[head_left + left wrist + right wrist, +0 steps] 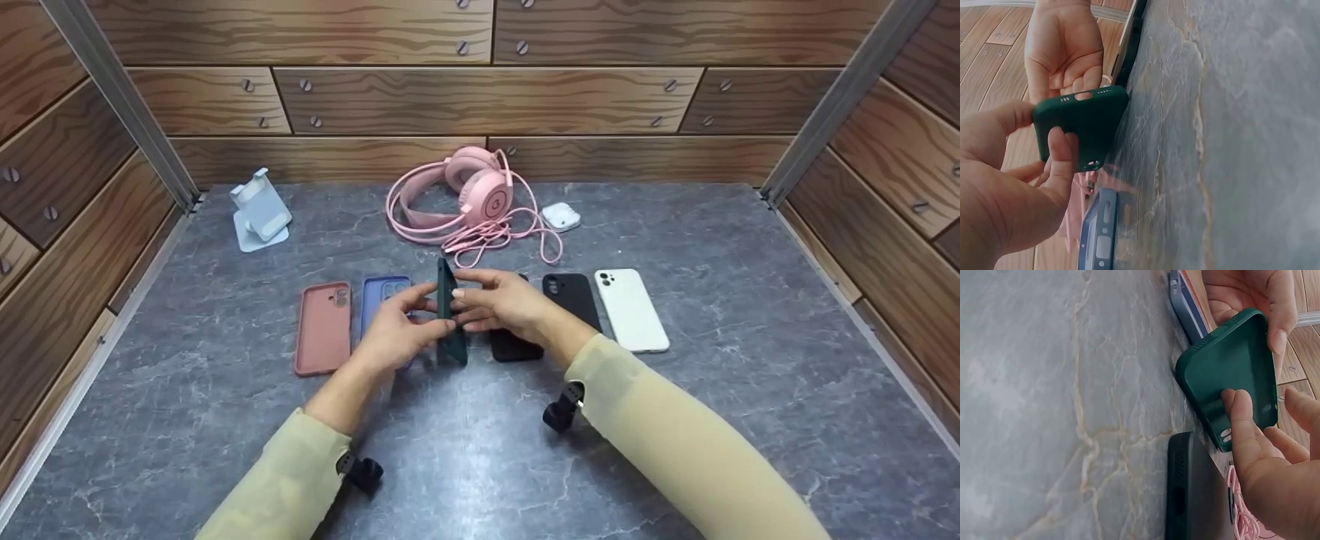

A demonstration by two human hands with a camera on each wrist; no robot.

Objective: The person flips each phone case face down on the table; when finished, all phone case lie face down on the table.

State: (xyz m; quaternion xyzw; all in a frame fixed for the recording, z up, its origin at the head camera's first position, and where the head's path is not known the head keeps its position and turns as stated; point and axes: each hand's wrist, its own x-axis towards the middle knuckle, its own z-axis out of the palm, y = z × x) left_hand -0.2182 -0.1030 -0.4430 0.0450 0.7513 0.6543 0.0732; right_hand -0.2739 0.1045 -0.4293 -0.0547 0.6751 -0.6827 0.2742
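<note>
A dark green phone case (445,279) stands on its long side between the hands, close over the grey table. My left hand (394,330) grips it from the left, thumb and fingers spread over its back and edge. From the right, my right hand (517,306) reaches in, and its fingertips touch the hollow inner face (1224,365). Left of the hands, a blue phone case (373,300) lies partly hidden by the left hand. Under the right hand is a black case (517,346), partly covered; another black case (568,292) lies beside it.
A dusty pink case (324,330) ends the row at left, a white one (632,311) at right. Farther back are pink headphones (480,195) with a coiled cable, a small white case (561,217) and a pale blue stand (261,214). Wood-patterned walls enclose the table.
</note>
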